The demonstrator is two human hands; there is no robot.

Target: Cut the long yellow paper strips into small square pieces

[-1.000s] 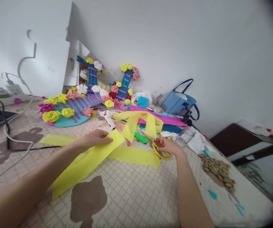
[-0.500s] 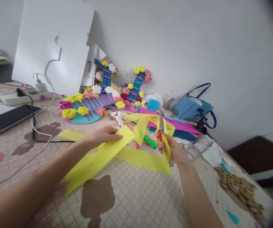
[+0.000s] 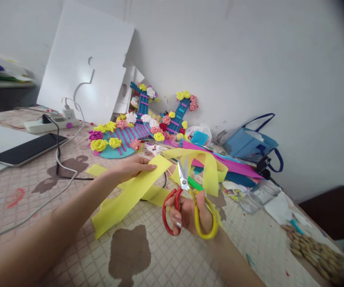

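My left hand (image 3: 130, 169) pinches the upper end of a long yellow paper strip (image 3: 120, 201) and holds it slanting above the tiled tabletop. My right hand (image 3: 189, 211) has its fingers through the red and yellow handles of a pair of scissors (image 3: 183, 195), blades pointing up and slightly apart, just right of the strip's top end. Another yellow strip (image 3: 155, 195) lies flat under them. A looped yellow ribbon of paper (image 3: 207, 167) lies behind the scissors.
Blue paper shapes decorated with paper flowers (image 3: 124, 135) lean at the wall, beside a white foam board (image 3: 88, 63). A phone (image 3: 28, 149), power strip (image 3: 48, 123) and cables are at left. A blue bag (image 3: 249, 143), a clear cup (image 3: 257, 195) and nuts (image 3: 315, 249) are at right.
My right hand picked the scissors up off the table and brought them up and left, close to the yellow strip. My left hand kept its hold on the strip.
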